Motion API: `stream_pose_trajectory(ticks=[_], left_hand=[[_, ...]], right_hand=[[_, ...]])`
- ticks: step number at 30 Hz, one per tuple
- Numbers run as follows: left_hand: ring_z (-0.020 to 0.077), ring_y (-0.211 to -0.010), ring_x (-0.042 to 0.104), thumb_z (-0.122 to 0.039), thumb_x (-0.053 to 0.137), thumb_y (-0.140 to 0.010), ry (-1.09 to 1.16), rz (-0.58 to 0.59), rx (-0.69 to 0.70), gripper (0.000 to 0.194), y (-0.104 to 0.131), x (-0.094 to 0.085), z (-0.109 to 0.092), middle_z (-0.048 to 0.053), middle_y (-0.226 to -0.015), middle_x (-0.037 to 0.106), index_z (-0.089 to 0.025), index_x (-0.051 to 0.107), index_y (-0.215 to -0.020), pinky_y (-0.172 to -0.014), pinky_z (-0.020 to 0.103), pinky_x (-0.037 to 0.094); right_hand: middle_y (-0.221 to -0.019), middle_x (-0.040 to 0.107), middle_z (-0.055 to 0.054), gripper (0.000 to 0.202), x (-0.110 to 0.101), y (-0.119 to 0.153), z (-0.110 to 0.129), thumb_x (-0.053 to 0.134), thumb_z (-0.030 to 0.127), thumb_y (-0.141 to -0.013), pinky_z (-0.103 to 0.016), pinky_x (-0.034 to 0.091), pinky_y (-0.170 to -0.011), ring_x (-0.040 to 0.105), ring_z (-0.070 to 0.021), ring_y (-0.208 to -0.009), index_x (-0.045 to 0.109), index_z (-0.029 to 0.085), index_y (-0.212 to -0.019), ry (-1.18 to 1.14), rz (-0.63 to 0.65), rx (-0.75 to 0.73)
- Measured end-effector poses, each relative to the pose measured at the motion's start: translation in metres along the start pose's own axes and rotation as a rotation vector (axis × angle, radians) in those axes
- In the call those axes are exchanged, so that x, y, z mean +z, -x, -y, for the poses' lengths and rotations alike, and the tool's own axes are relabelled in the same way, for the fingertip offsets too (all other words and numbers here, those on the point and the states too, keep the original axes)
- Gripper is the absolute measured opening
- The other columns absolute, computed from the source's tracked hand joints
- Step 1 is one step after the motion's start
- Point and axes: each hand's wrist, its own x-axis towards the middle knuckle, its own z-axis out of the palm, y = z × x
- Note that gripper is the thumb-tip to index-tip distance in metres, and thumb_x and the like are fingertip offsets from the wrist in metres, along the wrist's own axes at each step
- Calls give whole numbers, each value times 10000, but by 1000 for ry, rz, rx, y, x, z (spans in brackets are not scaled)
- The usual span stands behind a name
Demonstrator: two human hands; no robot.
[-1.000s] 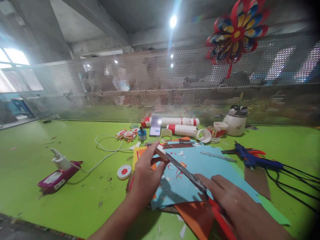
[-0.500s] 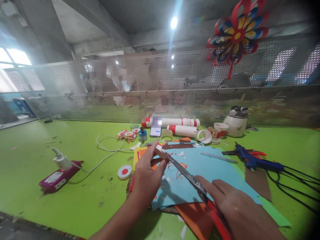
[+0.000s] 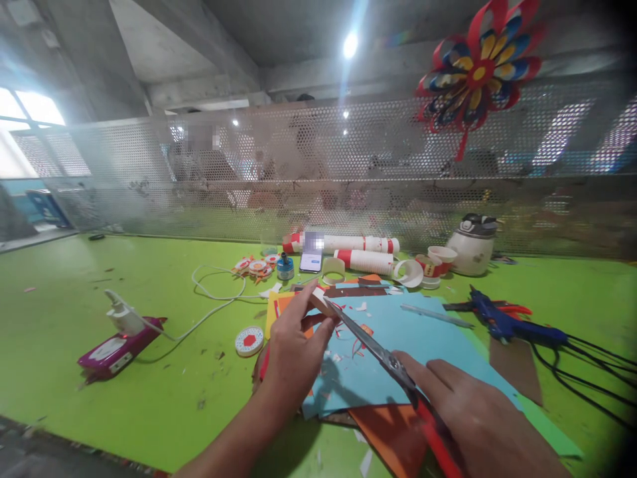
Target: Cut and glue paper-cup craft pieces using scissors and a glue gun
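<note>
Between the fingers and thumb of my left hand (image 3: 298, 338) is a small folded piece of paper (image 3: 321, 301), white on its upper face. My right hand (image 3: 468, 405) grips the red handles of a pair of scissors (image 3: 383, 358). The blades point up and left, and their tips meet the paper's edge. Below both hands lie blue paper sheets (image 3: 418, 332) strewn with small red and white scraps. An orange sheet (image 3: 388, 431) sticks out under the blue ones. Left of my left hand rests a round white disc with a red centre (image 3: 249, 341).
At right lie a blue glue gun (image 3: 512, 325) and its black cords. A purple power strip (image 3: 119, 348) with a white charger sits at left. Behind the paper stand a phone (image 3: 311, 255), an ink bottle (image 3: 285, 267), stacked paper cups (image 3: 365, 261) and a jug (image 3: 470, 245).
The hands, paper and scissors keep nearly the same pose, the blades perhaps slightly closer together. The whole view has shifted a little.
</note>
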Motion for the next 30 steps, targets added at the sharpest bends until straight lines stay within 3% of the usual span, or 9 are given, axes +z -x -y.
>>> stream_pose_trajectory(ticks=[3, 10, 18, 30], left_hand=[[182, -931, 693, -154, 614, -775, -1, 20, 0, 524, -1, -1, -1, 88, -1102, 694, -156, 546, -1295, -862, 326, 591], [193, -978, 672, -183, 620, -783, -29, 14, 28, 542, -2, -3, 1, 105, -1180, 654, -171, 531, -1318, -883, 350, 584], [203, -1043, 641, -188, 620, -802, -69, -7, 111, 510, 0, -3, 2, 107, -1245, 604, -180, 542, -1306, -933, 358, 564], [225, -1050, 647, -197, 631, -799, -64, 13, 102, 512, 0, -2, 0, 118, -1274, 603, -173, 535, -1302, -873, 351, 597]], right_hand=[[-783, 627, -57, 489, 0, 0, -3, 483, 78, -827, -328, 555, -526, 655, -216, -620, 472, 158, -1309, 14, -2, -10], [-830, 626, -69, 441, -6, -4, -2, 484, 112, -869, -330, 571, -619, 660, -204, -703, 499, 174, -1305, -89, 54, 30], [-815, 621, -70, 506, -4, -5, 0, 574, 130, -813, -325, 574, -594, 663, -213, -696, 490, 140, -1312, -90, -4, 4], [-722, 622, -57, 467, -3, -2, -3, 459, 75, -806, -298, 549, -495, 658, -204, -584, 550, 153, -1257, -1, -60, -21]])
